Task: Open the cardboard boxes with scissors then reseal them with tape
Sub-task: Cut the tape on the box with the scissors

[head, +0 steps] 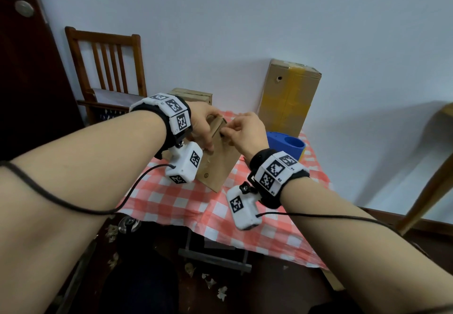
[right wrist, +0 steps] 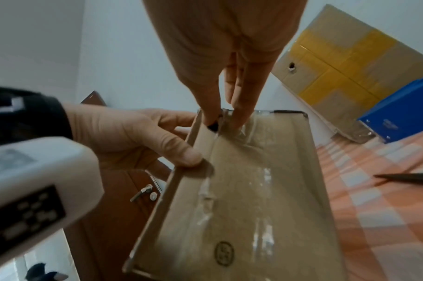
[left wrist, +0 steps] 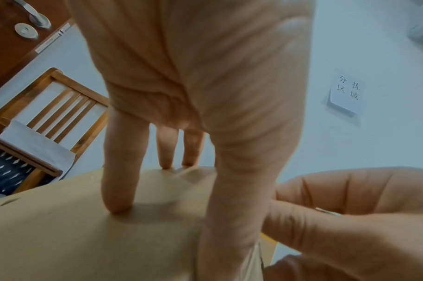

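Both hands grip the tilted box; right fingertips seemingly pinch blurred tape.

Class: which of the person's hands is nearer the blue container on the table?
Right. The right hand works at the small box's top just beside the blue container; the left hand grips the box's far side.

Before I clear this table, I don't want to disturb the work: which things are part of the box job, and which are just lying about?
In the job:
- small cardboard box, held by left hand
- clear tape on it, pinched by right hand
- tall taped box
- scissors' tip

Lying about:
- blue container
- wooden chair
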Action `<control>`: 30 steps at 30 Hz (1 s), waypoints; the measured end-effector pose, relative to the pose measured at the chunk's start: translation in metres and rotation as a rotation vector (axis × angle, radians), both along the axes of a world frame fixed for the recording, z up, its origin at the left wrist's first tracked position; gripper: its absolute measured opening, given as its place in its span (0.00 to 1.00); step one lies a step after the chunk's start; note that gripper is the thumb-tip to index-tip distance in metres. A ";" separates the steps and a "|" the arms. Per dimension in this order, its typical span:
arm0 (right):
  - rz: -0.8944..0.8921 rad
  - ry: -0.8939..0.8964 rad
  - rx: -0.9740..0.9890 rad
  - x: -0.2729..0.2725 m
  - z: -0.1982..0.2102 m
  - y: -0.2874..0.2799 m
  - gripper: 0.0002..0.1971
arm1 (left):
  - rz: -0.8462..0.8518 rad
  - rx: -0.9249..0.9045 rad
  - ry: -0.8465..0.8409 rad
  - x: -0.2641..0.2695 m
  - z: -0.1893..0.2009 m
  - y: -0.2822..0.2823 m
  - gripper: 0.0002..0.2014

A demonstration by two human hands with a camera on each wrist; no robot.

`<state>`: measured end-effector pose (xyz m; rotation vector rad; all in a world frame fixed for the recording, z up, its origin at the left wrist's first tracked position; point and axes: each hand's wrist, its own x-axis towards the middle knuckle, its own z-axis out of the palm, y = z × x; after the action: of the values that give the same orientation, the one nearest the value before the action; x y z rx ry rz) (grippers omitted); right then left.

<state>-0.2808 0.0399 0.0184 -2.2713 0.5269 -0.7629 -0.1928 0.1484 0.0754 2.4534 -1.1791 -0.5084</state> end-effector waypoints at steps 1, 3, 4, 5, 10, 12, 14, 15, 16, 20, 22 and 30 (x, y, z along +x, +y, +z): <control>-0.005 0.002 0.002 -0.001 -0.001 0.002 0.04 | 0.001 0.001 0.003 0.000 0.000 0.000 0.37; -0.017 0.015 -0.024 -0.003 -0.003 0.005 0.04 | 0.001 -0.002 0.010 0.001 -0.001 -0.001 0.36; -0.033 0.021 -0.034 -0.004 -0.004 0.004 0.06 | 0.000 -0.005 0.010 0.001 -0.002 -0.002 0.36; -0.054 0.034 -0.036 -0.006 -0.003 0.006 0.07 | 0.002 -0.010 0.005 0.001 -0.002 -0.002 0.36; -0.055 0.272 -0.111 -0.009 0.000 0.015 0.13 | -0.005 0.001 -0.080 0.001 -0.005 -0.003 0.41; -0.003 0.393 0.033 -0.002 -0.001 0.020 0.13 | -0.028 0.029 -0.104 0.000 -0.006 -0.004 0.40; 0.036 0.336 0.247 0.004 -0.002 0.024 0.13 | -0.043 0.040 -0.115 0.001 -0.005 -0.003 0.39; 0.052 0.263 0.343 0.005 -0.003 0.023 0.10 | -0.036 0.033 -0.110 0.002 -0.004 -0.002 0.38; 0.071 0.193 0.412 0.005 -0.005 0.020 0.07 | -0.025 0.024 -0.099 0.003 -0.004 -0.001 0.39; 0.104 0.026 0.465 -0.003 -0.013 0.011 0.11 | -0.004 0.007 -0.063 0.005 -0.004 0.001 0.41; 0.075 -0.050 0.508 -0.001 -0.019 0.010 0.11 | -0.006 0.005 -0.059 0.004 -0.004 0.001 0.41; -0.067 -0.150 0.637 0.012 -0.018 0.016 0.03 | 0.024 -0.037 -0.035 0.008 -0.005 0.005 0.40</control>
<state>-0.2689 0.0560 0.0009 -1.6037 0.6655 -0.6706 -0.1844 0.1537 0.0704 2.4514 -1.1610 -0.4354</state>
